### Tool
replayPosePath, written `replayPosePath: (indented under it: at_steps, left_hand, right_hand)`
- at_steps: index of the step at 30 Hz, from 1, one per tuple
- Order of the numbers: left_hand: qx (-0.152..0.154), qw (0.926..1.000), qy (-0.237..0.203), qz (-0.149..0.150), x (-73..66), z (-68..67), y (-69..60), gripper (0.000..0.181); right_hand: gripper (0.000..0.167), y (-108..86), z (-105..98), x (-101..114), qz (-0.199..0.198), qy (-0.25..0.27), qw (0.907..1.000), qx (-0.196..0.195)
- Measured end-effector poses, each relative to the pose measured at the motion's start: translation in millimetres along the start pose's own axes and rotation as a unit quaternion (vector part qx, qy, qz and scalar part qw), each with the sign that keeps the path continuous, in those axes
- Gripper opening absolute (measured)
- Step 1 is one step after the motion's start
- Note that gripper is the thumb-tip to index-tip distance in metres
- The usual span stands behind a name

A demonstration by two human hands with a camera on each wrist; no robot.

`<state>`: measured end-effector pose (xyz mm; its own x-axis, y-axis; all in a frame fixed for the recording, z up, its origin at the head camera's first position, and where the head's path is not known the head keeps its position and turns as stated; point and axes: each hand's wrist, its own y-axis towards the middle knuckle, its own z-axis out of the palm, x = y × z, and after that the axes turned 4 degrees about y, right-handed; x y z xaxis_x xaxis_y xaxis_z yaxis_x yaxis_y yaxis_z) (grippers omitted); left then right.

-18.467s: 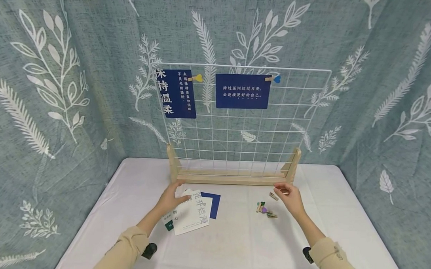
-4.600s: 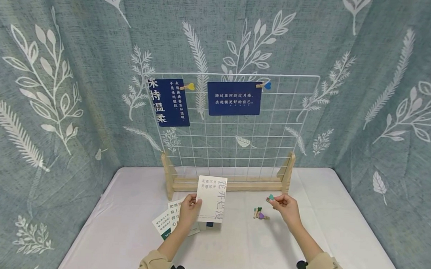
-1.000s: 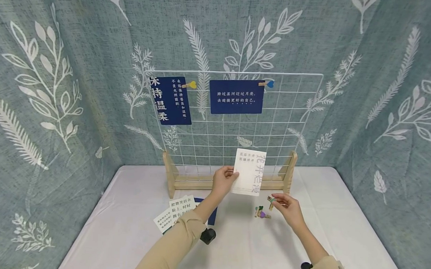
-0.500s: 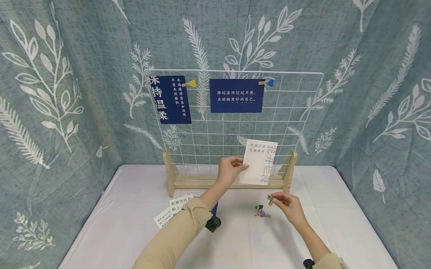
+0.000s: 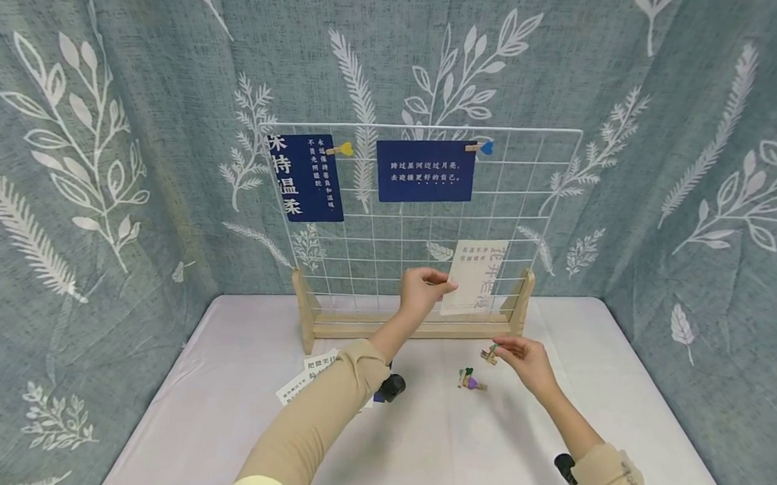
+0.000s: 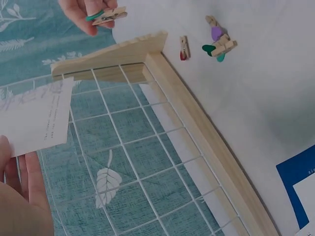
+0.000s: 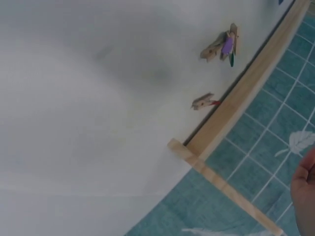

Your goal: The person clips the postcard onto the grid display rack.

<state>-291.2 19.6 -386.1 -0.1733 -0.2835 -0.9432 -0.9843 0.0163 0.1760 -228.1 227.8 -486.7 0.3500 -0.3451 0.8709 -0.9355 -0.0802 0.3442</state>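
Observation:
My left hand [image 5: 420, 295] pinches the left edge of a white card [image 5: 471, 279], which stands upright in front of the lower right part of the white wire grid [image 5: 388, 253]. The left wrist view shows the same card [image 6: 37, 118] in the fingers of that hand [image 6: 22, 196]. Below and right of the card, my right hand [image 5: 530, 363] pinches a wooden clothespin with a green top [image 6: 109, 16]. Two dark blue cards [image 5: 306, 179] [image 5: 425, 187] hang on the grid's upper part, with a yellow-heart clip [image 5: 345, 149] and a blue-heart clip [image 5: 486, 148].
Several clothespins [image 5: 472, 383] lie in a bunch on the table, and one with a red top [image 6: 183, 48] lies apart near the grid's wooden base [image 5: 411, 330]. Loose cards [image 5: 293, 386] overlap at the left, partly under my left sleeve [image 5: 321, 418]. A patterned curtain [image 5: 173, 156] surrounds the table.
Over the last second my left hand has carried the white card up and right, closer to the grid's lower right. My right hand has stayed nearly in place with its clothespin, rising slightly.

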Motion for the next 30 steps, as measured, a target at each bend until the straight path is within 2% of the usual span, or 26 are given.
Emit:
replayPosePath:
  at_steps: [4,12,17,23,30]
  left_hand:
    - [-0.008,0.9999,-0.005,-0.003,-2.9,-0.7,1.3,0.017]
    - [0.000,0.9999,-0.008,-0.010,-6.2,-1.0,3.4,0.019]
    - [-0.001,1.0000,-0.007,-0.004,-11.4,-1.5,5.3,0.019]
    - [0.011,0.9994,-0.025,-0.020,-17.4,-1.9,5.4,0.020]
    - [0.013,0.9988,-0.043,-0.018,-23.7,-1.8,5.5,0.022]
  right_hand:
    - [0.018,3.7,-3,4,-0.017,0.001,0.9999,-0.003]
    - [0.018,14.8,-8,16,-0.005,-0.029,0.9994,0.021]
    - [0.020,23.0,-12,27,-0.004,-0.041,0.9990,0.017]
    - [0.025,25.5,-14,36,0.002,-0.040,0.9990,0.021]
    - [0.023,28.7,-19,53,-0.004,-0.059,0.9980,0.024]
